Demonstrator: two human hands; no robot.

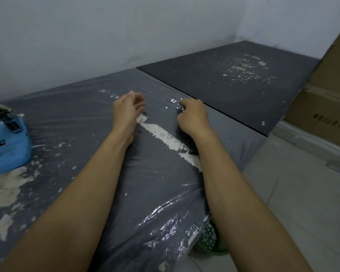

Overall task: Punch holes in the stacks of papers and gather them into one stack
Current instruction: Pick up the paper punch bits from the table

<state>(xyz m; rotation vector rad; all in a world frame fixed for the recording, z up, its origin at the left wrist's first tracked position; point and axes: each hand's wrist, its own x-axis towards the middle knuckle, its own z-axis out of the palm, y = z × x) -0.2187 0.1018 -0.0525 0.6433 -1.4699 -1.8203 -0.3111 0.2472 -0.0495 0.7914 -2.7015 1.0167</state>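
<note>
White punch confetti (pixel 174 102) lies scattered on the plastic-covered worktop (pixel 86 134) at 12 o'clock. The right hand (pixel 192 116) pinches at it; the left hand (pixel 129 107) is loosely cupped, holding nothing. Chips are best swept together first. No paper stacks are visible.

Both forearms reach over a grey table (pixel 71 118) covered in clear plastic film. The left hand (pixel 128 107) lies cupped, fingers loosely curled. The right hand (pixel 191 116) curls beside scattered white paper dots (pixel 174 102). A blue box (pixel 7 142) sits far left.
</note>
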